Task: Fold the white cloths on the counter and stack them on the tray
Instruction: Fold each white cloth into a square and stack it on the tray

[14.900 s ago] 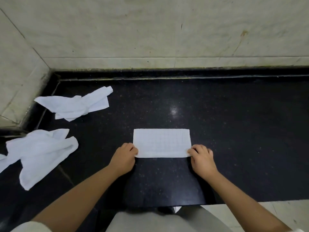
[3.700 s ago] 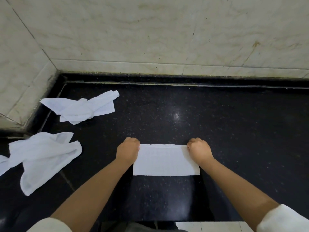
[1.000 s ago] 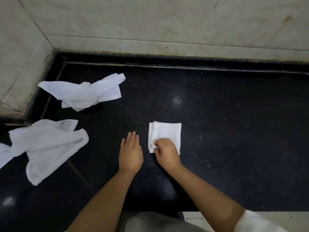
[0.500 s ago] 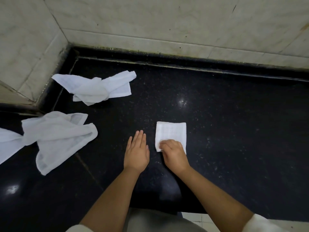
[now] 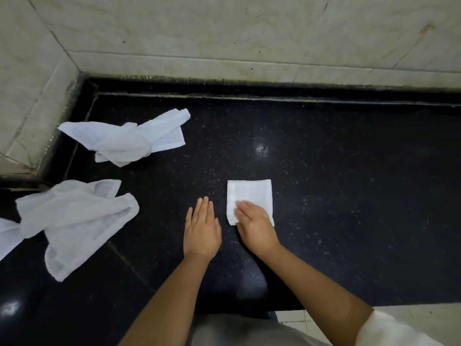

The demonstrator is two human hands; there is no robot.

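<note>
A small folded white cloth [image 5: 250, 194] lies square on the black counter [image 5: 336, 196], near the middle. My right hand [image 5: 254, 224] rests on its near left part, with the fingers laid across the cloth and pressing it down. Just left of the cloth, my left hand [image 5: 202, 227] lies flat on the counter with straight fingers and touches no cloth. Two crumpled white cloths lie unfolded at the left: one [image 5: 127, 139] toward the back corner, a larger one [image 5: 74, 221] nearer the front. No tray is in view.
Pale stone walls [image 5: 224, 33] close off the counter at the back and left, meeting in the far left corner. The edge of another white cloth [image 5: 6, 236] shows at the far left border. The counter's front edge runs just before my body.
The long folded strip from seconds ago is now a small square. Over the last second my right hand's fingers flattened on the cloth; my left hand stayed flat beside it.
</note>
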